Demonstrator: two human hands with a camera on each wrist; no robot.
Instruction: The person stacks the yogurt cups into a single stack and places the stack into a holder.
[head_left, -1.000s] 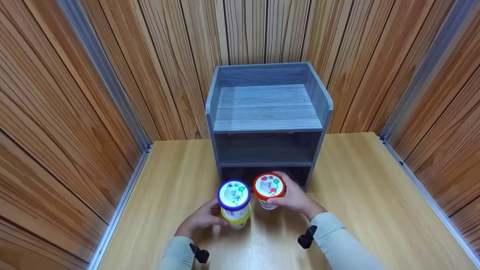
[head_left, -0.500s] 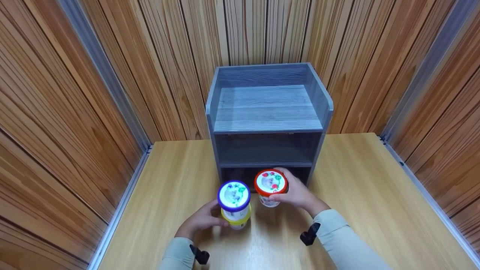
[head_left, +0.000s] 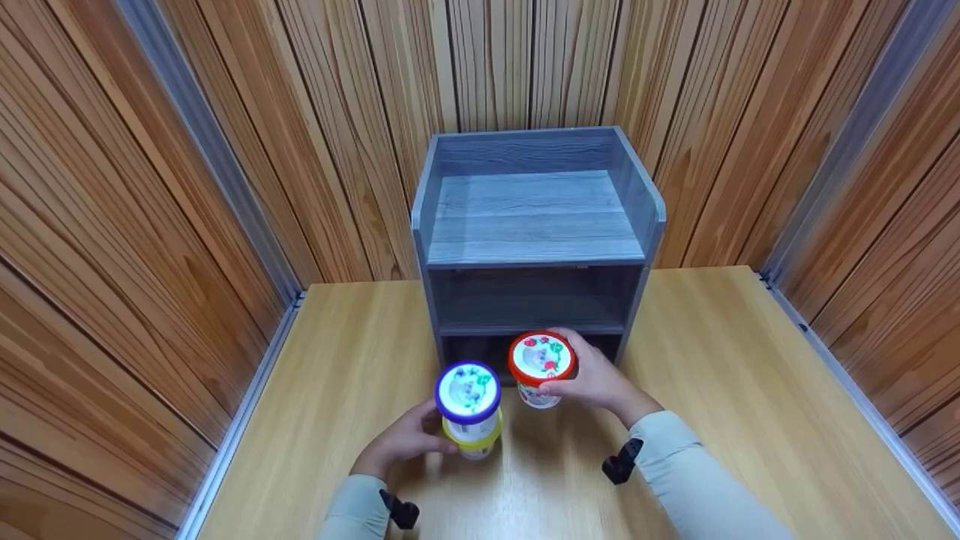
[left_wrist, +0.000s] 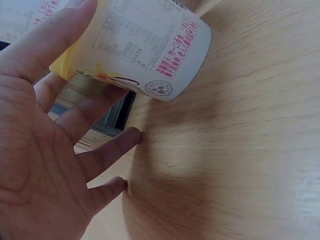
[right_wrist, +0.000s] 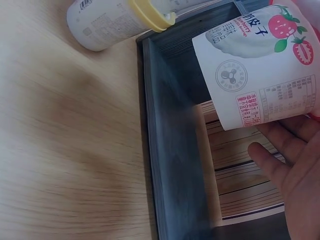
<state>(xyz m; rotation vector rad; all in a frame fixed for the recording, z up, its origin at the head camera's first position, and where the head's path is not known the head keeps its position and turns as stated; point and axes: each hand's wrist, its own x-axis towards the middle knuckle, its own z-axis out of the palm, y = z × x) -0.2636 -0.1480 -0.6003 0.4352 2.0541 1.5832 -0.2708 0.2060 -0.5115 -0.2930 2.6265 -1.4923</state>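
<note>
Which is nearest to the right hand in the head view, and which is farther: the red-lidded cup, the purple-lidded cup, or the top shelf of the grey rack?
1. Red-lidded cup: held in the right hand, before the rack's lowest opening.
2. Purple-lidded cup: to its left, stacked on a yellow-lidded cup that the left hand holds.
3. Top shelf: up behind, farthest.

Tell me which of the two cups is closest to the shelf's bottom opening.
The red-lidded cup, held by the right hand; the purple-lidded stack in the left hand sits farther back.
</note>
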